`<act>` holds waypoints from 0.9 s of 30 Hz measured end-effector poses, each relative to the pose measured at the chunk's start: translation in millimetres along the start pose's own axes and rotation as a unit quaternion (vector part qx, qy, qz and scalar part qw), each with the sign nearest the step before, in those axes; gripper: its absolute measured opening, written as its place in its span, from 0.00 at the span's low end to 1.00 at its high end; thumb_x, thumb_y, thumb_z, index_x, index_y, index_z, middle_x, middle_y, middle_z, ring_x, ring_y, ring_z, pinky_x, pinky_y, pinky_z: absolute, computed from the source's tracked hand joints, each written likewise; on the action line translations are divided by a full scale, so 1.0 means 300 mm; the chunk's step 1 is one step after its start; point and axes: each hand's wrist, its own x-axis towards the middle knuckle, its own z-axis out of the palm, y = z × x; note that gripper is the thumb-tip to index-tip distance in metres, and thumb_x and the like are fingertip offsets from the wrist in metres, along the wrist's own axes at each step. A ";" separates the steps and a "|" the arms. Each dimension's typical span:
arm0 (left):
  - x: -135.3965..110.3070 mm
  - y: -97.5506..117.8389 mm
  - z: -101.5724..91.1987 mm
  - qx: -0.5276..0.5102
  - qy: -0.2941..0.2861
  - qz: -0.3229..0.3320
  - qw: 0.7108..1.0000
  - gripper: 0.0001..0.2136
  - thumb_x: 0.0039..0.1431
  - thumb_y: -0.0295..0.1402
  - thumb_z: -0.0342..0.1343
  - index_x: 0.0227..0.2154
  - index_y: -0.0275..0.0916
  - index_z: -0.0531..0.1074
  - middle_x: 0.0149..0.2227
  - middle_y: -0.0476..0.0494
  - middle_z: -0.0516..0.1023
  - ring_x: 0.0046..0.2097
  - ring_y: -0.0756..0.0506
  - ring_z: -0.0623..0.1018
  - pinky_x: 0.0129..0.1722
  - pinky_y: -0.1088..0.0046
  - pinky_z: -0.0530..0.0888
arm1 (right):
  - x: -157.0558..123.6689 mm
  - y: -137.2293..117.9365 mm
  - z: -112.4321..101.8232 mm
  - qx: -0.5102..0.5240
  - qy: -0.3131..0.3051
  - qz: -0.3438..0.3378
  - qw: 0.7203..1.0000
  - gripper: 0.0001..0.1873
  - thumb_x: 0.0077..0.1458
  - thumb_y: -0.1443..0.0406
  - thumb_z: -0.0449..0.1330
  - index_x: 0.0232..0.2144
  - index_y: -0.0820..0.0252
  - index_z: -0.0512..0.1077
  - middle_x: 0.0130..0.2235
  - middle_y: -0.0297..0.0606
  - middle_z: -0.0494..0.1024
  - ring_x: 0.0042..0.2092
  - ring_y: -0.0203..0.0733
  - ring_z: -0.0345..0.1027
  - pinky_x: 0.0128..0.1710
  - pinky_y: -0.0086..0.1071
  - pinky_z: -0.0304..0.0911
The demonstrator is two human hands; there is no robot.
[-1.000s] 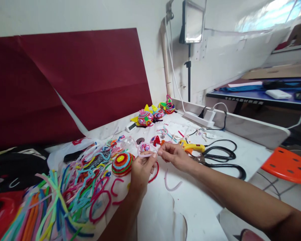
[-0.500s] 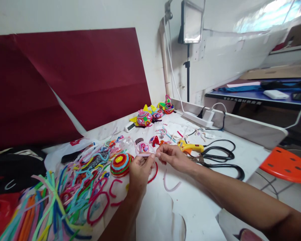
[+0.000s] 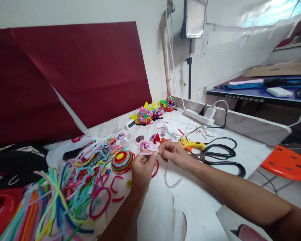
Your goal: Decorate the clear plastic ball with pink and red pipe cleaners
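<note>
The left hand point(image 3: 142, 169) has shifted slightly, uncovering more of the small yellow piece point(image 3: 129, 183).

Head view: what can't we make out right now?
All in the head view:
Pink loop: part behind the fingertips of the left hand.
Right hand: whether it pinches the loop; its own fingers cover the spot.
Scissors: blade tips behind the right hand.
White display: digits too small.
Lamp: top cut off by the upper edge.
Red object: cut off by the left edge.
</note>
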 end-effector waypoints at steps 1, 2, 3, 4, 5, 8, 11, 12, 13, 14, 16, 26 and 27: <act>0.001 -0.002 -0.003 -0.005 -0.002 -0.002 1.000 0.10 0.47 0.36 0.63 0.27 0.34 0.71 0.17 0.55 0.68 0.18 0.56 0.62 0.17 0.80 0.58 | 0.000 0.000 -0.001 -0.002 0.001 -0.001 1.000 0.10 0.47 0.60 0.61 0.25 0.61 0.68 0.20 0.27 0.65 0.23 0.31 0.57 0.24 0.28 0.54; 0.004 -0.004 -0.006 -0.014 -0.003 -0.005 1.000 0.10 0.48 0.36 0.63 0.28 0.34 0.71 0.16 0.54 0.68 0.18 0.56 0.62 0.17 0.80 0.58 | 0.000 -0.001 -0.002 -0.005 0.002 -0.002 1.000 0.09 0.47 0.60 0.61 0.25 0.61 0.68 0.20 0.27 0.65 0.23 0.31 0.57 0.24 0.28 0.54; 0.009 -0.006 -0.011 -0.025 -0.002 -0.008 1.000 0.10 0.48 0.36 0.63 0.28 0.34 0.71 0.17 0.54 0.68 0.18 0.56 0.63 0.18 0.80 0.58 | 0.000 0.000 -0.002 -0.008 0.004 -0.002 1.000 0.09 0.47 0.61 0.61 0.25 0.60 0.67 0.20 0.27 0.65 0.23 0.31 0.57 0.24 0.28 0.53; 0.016 -0.009 -0.016 -0.036 0.000 -0.009 0.999 0.11 0.48 0.37 0.63 0.28 0.35 0.71 0.17 0.54 0.69 0.18 0.55 0.63 0.18 0.81 0.59 | 0.001 0.001 -0.003 -0.009 0.006 -0.002 1.000 0.08 0.46 0.61 0.60 0.25 0.60 0.67 0.20 0.27 0.65 0.23 0.31 0.56 0.24 0.28 0.53; 0.024 -0.010 -0.021 -0.046 0.001 -0.007 0.999 0.11 0.49 0.38 0.62 0.28 0.35 0.70 0.17 0.53 0.69 0.19 0.55 0.64 0.18 0.81 0.59 | 0.001 0.002 -0.004 -0.011 0.007 -0.002 1.000 0.07 0.46 0.62 0.60 0.24 0.60 0.67 0.20 0.27 0.65 0.23 0.31 0.56 0.24 0.28 0.52; 0.049 -0.009 -0.039 -0.071 0.006 0.008 0.997 0.11 0.51 0.38 0.61 0.27 0.36 0.70 0.19 0.53 0.69 0.19 0.55 0.65 0.17 0.81 0.60 | 0.002 0.005 -0.006 -0.015 0.011 -0.003 1.000 0.06 0.45 0.63 0.60 0.24 0.60 0.67 0.20 0.26 0.64 0.22 0.30 0.55 0.24 0.27 0.51; 0.063 0.006 -0.051 -0.093 0.028 0.014 0.995 0.10 0.51 0.38 0.60 0.27 0.36 0.71 0.21 0.52 0.71 0.19 0.54 0.67 0.17 0.80 0.61 | 0.003 0.007 -0.008 -0.020 0.015 -0.005 1.000 0.05 0.44 0.64 0.59 0.24 0.61 0.67 0.19 0.26 0.63 0.22 0.30 0.53 0.23 0.27 0.48; 0.065 0.013 -0.053 -0.096 0.038 0.014 0.995 0.10 0.50 0.38 0.60 0.28 0.35 0.72 0.22 0.52 0.71 0.20 0.54 0.68 0.16 0.80 0.61 | 0.003 0.007 -0.008 -0.021 0.016 -0.006 1.000 0.05 0.44 0.64 0.59 0.23 0.61 0.67 0.20 0.26 0.63 0.22 0.30 0.53 0.23 0.27 0.48; 0.065 0.019 -0.054 -0.097 0.047 0.013 0.994 0.09 0.50 0.37 0.60 0.28 0.35 0.72 0.22 0.51 0.72 0.20 0.54 0.69 0.16 0.80 0.62 | 0.004 0.007 -0.008 -0.022 0.018 -0.007 1.000 0.05 0.44 0.64 0.59 0.23 0.61 0.67 0.20 0.26 0.63 0.22 0.30 0.53 0.23 0.27 0.48; 0.065 0.024 -0.054 -0.096 0.055 0.012 0.994 0.09 0.50 0.37 0.60 0.28 0.35 0.72 0.22 0.51 0.72 0.20 0.54 0.69 0.16 0.80 0.62 | 0.004 0.006 -0.008 -0.023 0.020 -0.009 1.000 0.06 0.44 0.64 0.60 0.23 0.61 0.67 0.20 0.26 0.64 0.22 0.30 0.54 0.23 0.27 0.48; 0.064 0.030 -0.053 -0.093 0.064 0.010 0.994 0.09 0.49 0.36 0.60 0.27 0.35 0.72 0.22 0.51 0.72 0.19 0.54 0.69 0.16 0.81 0.61 | 0.005 0.004 -0.006 -0.022 0.023 -0.012 0.999 0.07 0.45 0.63 0.60 0.24 0.60 0.67 0.21 0.27 0.64 0.23 0.30 0.55 0.24 0.27 0.50; 0.063 0.020 -0.054 -0.099 0.066 0.028 0.992 0.09 0.50 0.36 0.60 0.27 0.35 0.72 0.21 0.52 0.71 0.19 0.54 0.68 0.16 0.80 0.61 | -0.002 -0.011 -0.003 -0.010 0.022 -0.010 1.000 0.11 0.49 0.58 0.61 0.27 0.60 0.68 0.21 0.27 0.65 0.22 0.31 0.56 0.23 0.27 0.53; 0.062 0.020 -0.054 -0.101 0.064 0.027 0.993 0.09 0.50 0.37 0.60 0.27 0.35 0.72 0.21 0.52 0.71 0.19 0.54 0.68 0.16 0.80 0.61 | -0.001 -0.010 -0.003 -0.010 0.023 -0.011 1.000 0.11 0.49 0.58 0.61 0.27 0.60 0.68 0.21 0.27 0.65 0.22 0.31 0.56 0.22 0.27 0.53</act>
